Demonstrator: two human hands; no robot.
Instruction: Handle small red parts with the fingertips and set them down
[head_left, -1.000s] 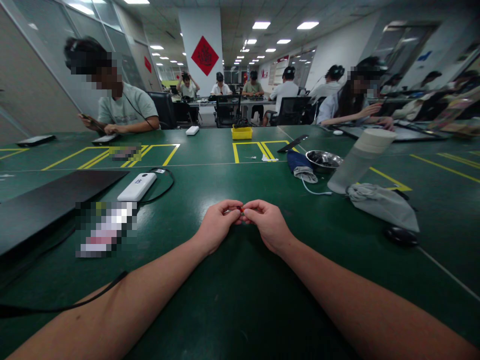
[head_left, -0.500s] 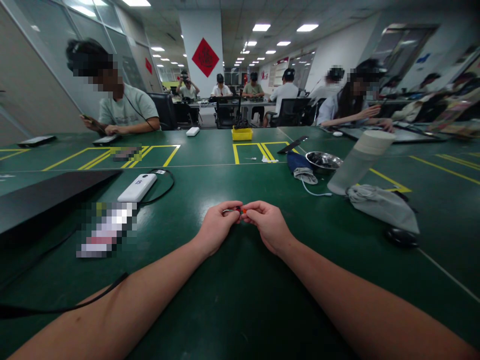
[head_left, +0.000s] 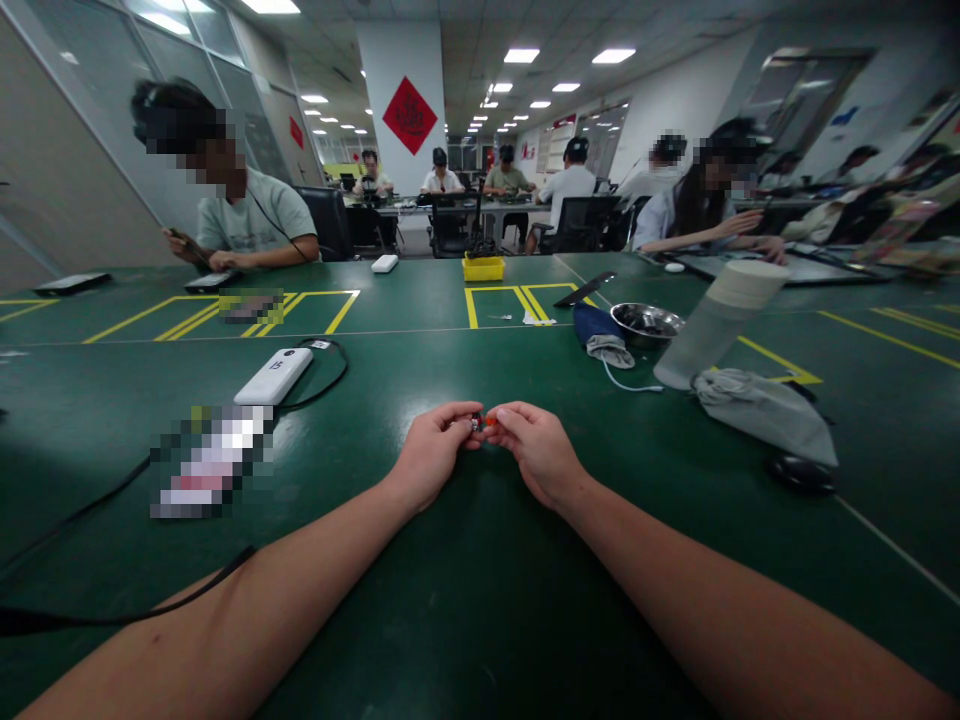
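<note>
Over the middle of the green table (head_left: 465, 610), my two hands are close together with their fingertips nearly meeting. My left hand (head_left: 431, 450) pinches a tiny dark, red and silvery piece (head_left: 476, 423), mostly covered by the fingers. Between the thumb and forefinger of my right hand (head_left: 540, 450) is a small orange piece (head_left: 491, 420). A narrow gap shows between the two pieces. Both are too small for me to tell their exact kind.
A white power bank (head_left: 274, 376) with a black cable and a blurred-out phone (head_left: 214, 465) lie left. To the right are a metal bowl (head_left: 649, 338), a blue pouch (head_left: 598, 325), a tilted bottle (head_left: 712, 325), a grey pouch (head_left: 765, 415) and a black mouse (head_left: 801, 474). People sit beyond.
The large dark slab at the left has gone from view, baring the table there. My fingertips have parted slightly, and more of the orange piece shows.
</note>
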